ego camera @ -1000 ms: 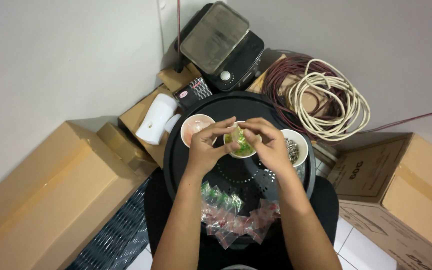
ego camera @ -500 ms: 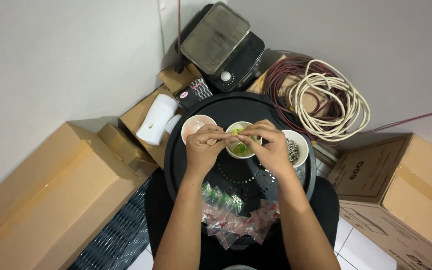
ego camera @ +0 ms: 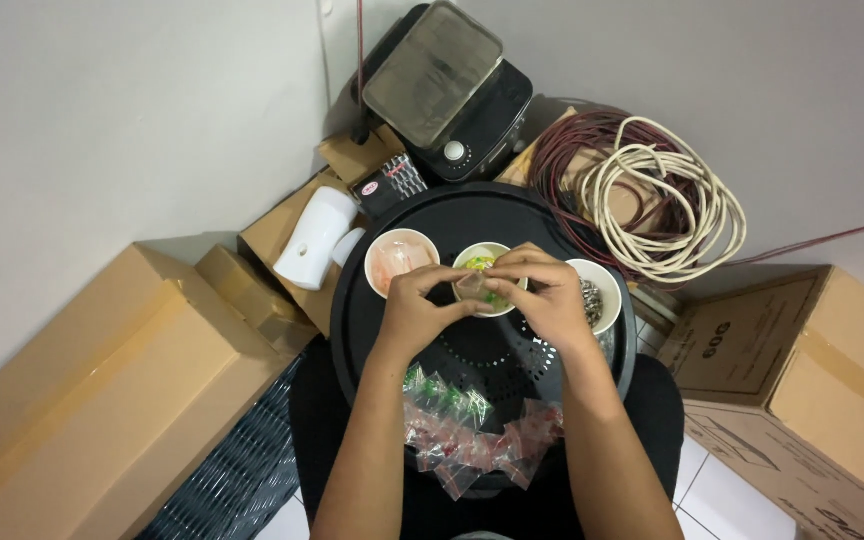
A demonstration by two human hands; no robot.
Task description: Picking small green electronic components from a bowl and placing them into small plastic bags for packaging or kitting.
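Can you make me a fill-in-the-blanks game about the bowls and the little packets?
1. Both hands, left hand and right hand, pinch a small clear bag over the ____ bowl.
2. On the round black tray stand ____ bowls.
3. The filled packets lie ____ to the person than the bowls.

Missing words: middle; three; nearer
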